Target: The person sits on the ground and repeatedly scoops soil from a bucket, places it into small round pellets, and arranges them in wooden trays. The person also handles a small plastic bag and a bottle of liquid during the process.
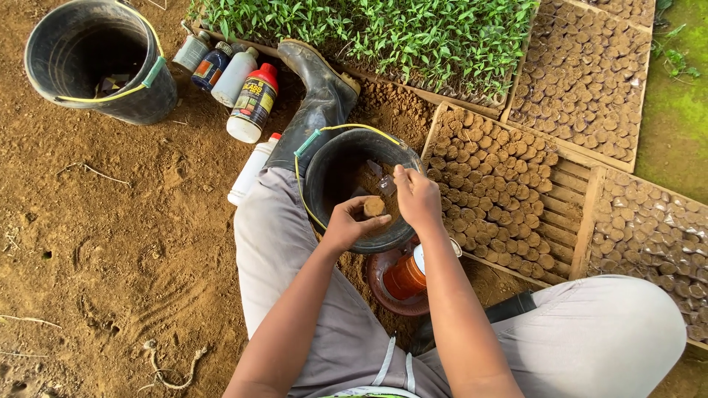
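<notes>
I sit on bare earth with a black bucket [324,158] between my legs, soil in its bottom. My left hand [346,225] is over the bucket's near rim, fingers curled around a small round soil plug [375,206]. My right hand [417,197] hovers just right of it over the bucket, fingertips pinched on a small clear plastic piece [385,183]. Under my right forearm, a brown bottle [405,276] lies in a reddish dish [383,291].
Wooden trays of soil plugs [487,184] lie right of the bucket, with more trays [582,74] and green seedlings [383,29] behind. A second black bucket [144,103] stands far left. Several bottles [251,103] lie beside my rubber boot [317,96].
</notes>
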